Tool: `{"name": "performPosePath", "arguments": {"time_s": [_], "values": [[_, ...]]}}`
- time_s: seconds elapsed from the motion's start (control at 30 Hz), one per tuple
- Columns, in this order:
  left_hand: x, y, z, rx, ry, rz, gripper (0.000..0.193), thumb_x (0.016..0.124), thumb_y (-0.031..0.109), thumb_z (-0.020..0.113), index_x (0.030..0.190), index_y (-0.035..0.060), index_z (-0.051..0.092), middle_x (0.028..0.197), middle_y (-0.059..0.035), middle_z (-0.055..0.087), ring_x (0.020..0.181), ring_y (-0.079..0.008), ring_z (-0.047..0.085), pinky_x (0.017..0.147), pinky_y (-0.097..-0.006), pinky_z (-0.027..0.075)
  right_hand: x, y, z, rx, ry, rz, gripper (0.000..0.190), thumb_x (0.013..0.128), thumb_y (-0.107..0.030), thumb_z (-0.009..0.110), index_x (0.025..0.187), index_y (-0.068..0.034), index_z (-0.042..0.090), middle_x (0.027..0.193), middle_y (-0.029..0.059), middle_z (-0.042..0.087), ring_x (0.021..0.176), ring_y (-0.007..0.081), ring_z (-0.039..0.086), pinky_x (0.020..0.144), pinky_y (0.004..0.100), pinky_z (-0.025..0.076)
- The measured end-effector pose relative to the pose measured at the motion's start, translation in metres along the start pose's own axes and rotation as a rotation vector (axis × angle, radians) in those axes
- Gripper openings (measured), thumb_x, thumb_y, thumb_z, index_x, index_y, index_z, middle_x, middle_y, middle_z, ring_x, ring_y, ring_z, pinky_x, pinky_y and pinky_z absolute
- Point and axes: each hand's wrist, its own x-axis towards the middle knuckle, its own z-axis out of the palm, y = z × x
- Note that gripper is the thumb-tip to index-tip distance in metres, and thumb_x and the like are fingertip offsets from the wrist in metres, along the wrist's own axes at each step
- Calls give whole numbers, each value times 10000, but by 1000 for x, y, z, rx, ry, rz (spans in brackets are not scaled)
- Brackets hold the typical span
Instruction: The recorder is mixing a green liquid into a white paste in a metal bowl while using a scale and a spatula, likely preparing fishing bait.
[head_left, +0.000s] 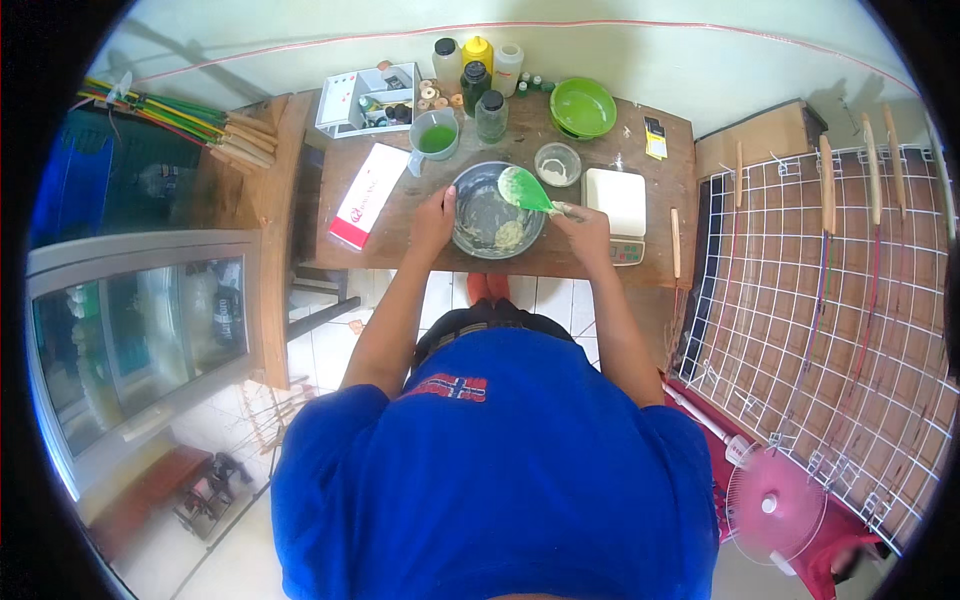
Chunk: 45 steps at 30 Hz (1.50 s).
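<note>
A round metal mixing bowl (480, 217) stands near the front edge of the wooden table. Pale, sticky dough (510, 235) lies in its lower right, and smears coat the inner wall. My left hand (434, 219) grips the bowl's left rim, thumb on top. In my right hand (583, 229) is the handle of a green spoon (531, 192); its broad head, coated with pale dough, is over the bowl's upper right part. Residue also clings to my right fingers. Behind the spoon sits a small clear bowl (557, 165) with white powder in it.
A kitchen scale (615, 214) stands right of the bowl. Behind are a measuring jug (435, 141) of green liquid, several bottles (491, 116) and a green basin (583, 107). A red-and-white packet (369, 196) lies left. A wire grid rack (817, 300) rises at right, near a pink fan (776, 504).
</note>
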Motion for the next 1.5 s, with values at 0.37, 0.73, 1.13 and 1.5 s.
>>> {"name": "performPosePath", "arguments": {"time_s": [0.37, 0.73, 1.13, 1.5], "values": [[23, 74, 21, 167, 299, 513, 395, 922, 272, 642, 1209, 1, 632, 1120, -226, 633, 1074, -388, 569, 945, -464, 439, 12, 28, -16, 617, 201, 257, 278, 841, -153, 741, 1057, 20, 717, 785, -31, 622, 649, 38, 491, 581, 209, 373], [103, 130, 118, 574, -322, 189, 356, 815, 288, 725, 1067, 40, 689, 1034, -220, 697, 958, -415, 668, 857, -497, 525, 50, 44, -49, 734, 384, 333, 182, 821, -204, 721, 929, -57, 714, 716, -58, 534, 616, 49, 442, 551, 234, 331], [102, 125, 114, 124, -292, 231, 376, 706, 41, 770, 1077, 27, 712, 821, -201, 699, 807, -361, 692, 750, -420, 553, 59, 50, -51, 757, 372, 308, 227, 851, -175, 714, 1009, -12, 714, 718, -57, 544, 620, 39, 451, 547, 219, 335], [31, 105, -3, -360, 4, 156, 185, 773, 62, 795, 948, 13, 758, 795, -88, 688, 661, -123, 636, 624, -272, 505, 40, 32, -35, 831, 308, 255, 200, 884, -189, 682, 1020, -42, 682, 748, -17, 550, 625, 69, 477, 544, 239, 378]]}}
